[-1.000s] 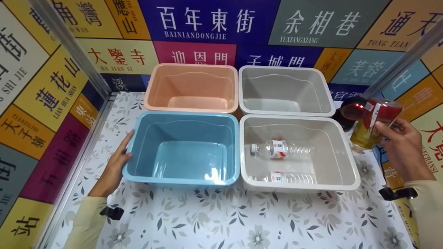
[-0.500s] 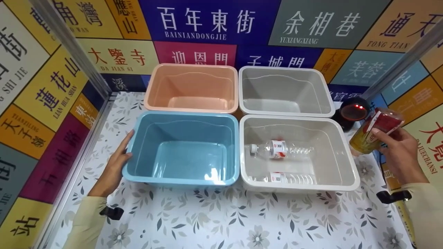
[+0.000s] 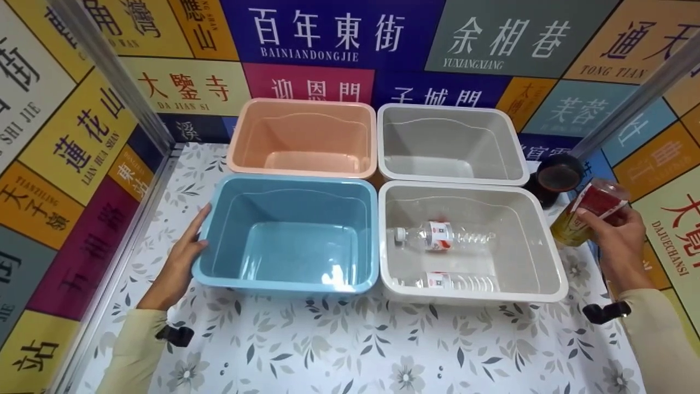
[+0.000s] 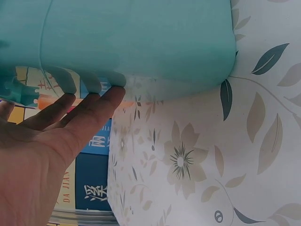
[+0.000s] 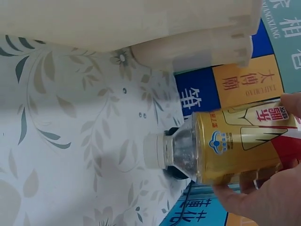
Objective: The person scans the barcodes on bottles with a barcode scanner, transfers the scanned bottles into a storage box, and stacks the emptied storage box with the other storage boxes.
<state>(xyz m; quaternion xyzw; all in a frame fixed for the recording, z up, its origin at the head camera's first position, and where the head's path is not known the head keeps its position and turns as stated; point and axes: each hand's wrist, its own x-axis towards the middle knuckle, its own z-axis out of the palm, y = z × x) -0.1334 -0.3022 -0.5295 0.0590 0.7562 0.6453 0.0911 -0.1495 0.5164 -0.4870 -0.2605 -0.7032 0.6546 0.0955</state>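
Sharing flowered table (image 3: 404, 342): blue tub (image 3: 301, 246) and cream tub (image 3: 517, 257) in front, pink tub (image 3: 306, 137) and gray tub (image 3: 448, 139) behind. Left hand (image 3: 176, 265), fingers extended, touches blue tub's outer side. Near black device (image 3: 559, 174), right hand (image 3: 620, 246) clamped on red-and-yellow bottle (image 5: 235, 146), right of cream tub, tilted with white cap (image 5: 154, 150) down. Two clear bottles (image 3: 439, 236) lie sideways inside cream tub.

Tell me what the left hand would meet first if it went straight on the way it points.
Most likely the blue bin: the left hand has its fingertips right at the bin's outer side, though actual contact is hard to tell.
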